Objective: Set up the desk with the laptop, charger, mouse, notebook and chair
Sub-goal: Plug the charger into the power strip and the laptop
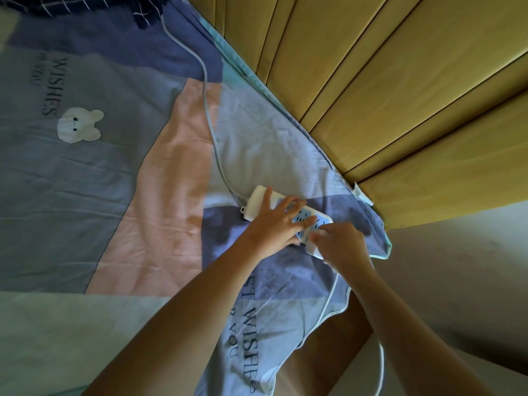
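Observation:
A white power strip (258, 200) with a light blue socket face lies on the bed sheet (114, 181), close to the bed's corner. My left hand (274, 224) presses down on it, fingers spread across the top and thumb at its near edge. At the strip's near end, my right hand (343, 244) pinches the charger plug with curled fingers; the plug itself is mostly hidden under them. A thin white charger cable (381, 364) runs from under that hand down past the bed's edge. Laptop, mouse, notebook and chair are out of view.
The strip's grey cord (205, 104) runs across the sheet toward a dark checked cloth (85, 7) at the top left. A yellow padded headboard (385, 81) lines the right side. Pale floor (471, 267) shows past the bed's corner.

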`<state>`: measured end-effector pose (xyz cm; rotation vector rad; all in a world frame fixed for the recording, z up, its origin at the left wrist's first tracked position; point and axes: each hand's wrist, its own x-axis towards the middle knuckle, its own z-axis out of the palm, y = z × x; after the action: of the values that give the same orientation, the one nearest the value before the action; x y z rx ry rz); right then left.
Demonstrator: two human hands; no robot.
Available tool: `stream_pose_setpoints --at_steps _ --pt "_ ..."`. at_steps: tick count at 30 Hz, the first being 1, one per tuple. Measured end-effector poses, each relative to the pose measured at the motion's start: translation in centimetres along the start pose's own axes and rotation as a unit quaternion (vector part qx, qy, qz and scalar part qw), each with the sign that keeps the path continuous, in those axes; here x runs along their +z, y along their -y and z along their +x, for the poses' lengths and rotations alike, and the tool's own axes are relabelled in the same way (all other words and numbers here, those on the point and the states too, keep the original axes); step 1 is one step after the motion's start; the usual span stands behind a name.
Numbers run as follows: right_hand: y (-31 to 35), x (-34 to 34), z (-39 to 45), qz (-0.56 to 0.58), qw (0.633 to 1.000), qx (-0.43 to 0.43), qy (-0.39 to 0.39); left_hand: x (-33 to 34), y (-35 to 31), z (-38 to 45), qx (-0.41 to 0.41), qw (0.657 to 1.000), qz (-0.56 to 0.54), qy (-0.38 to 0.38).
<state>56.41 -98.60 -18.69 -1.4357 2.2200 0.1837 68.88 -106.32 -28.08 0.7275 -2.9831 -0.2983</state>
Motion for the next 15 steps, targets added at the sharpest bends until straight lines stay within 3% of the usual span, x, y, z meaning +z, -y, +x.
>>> stream_pose_setpoints --at_steps 5,9,12,13,15 --pt "0.2 0.9 -0.5 0.023 0.997 0.069 -0.029 -1.6 -0.2 0.1 0.006 1.0 -0.018 0.025" --pt "0.8 0.9 -0.3 0.15 0.974 0.166 -0.042 -2.4 0.0 0.2 -0.004 0.996 -0.032 0.085" --pt "0.8 0.5 0.0 0.199 0.963 0.176 -0.04 -3.5 -0.2 0.7 -0.026 0.994 -0.008 0.11" --pt "0.5 0.0 -0.5 0.204 0.962 0.177 -0.045 -4.3 -0.6 0.8 -0.044 0.994 -0.019 0.1" --pt "-0.5 -1.0 -2.3 0.187 0.966 0.157 -0.082 -6.3 -1.7 1.0 -0.069 0.997 -0.043 0.012"
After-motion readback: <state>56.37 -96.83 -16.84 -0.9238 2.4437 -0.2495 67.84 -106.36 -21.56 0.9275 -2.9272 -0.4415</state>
